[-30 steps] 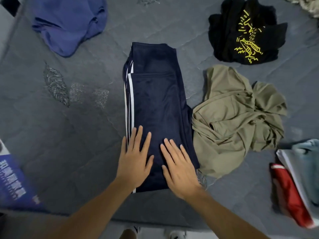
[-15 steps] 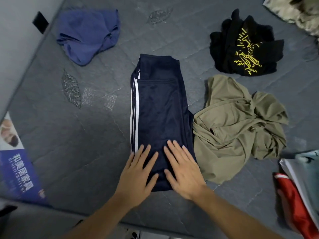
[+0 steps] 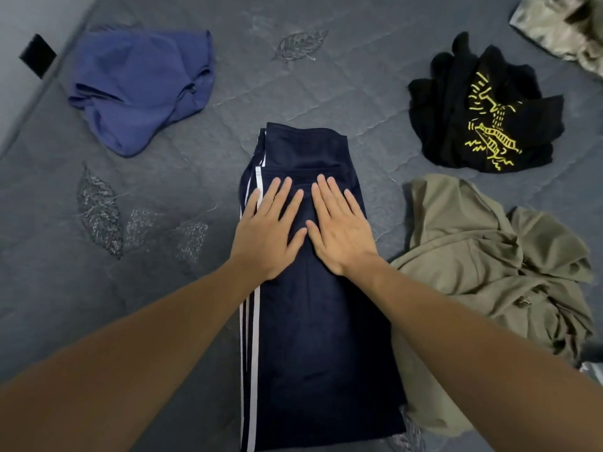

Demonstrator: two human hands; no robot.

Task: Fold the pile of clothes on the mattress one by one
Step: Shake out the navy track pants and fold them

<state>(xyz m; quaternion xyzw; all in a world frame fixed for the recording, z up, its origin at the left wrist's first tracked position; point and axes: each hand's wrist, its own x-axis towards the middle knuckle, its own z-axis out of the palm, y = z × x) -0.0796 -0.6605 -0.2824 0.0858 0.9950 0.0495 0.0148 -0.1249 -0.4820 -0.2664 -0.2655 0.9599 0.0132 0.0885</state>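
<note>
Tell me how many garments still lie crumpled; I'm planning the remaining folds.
4: blue one far left, black one far right, olive one right, a pale one cut off top right. More may be out of view.

Dim even light, soft focus, wide-angle edges

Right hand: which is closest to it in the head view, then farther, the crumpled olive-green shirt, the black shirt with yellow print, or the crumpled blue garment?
From the right hand:
1. Crumpled olive-green shirt, just to its right.
2. Black shirt with yellow print, farther up, right.
3. Crumpled blue garment, far upper left.
</note>
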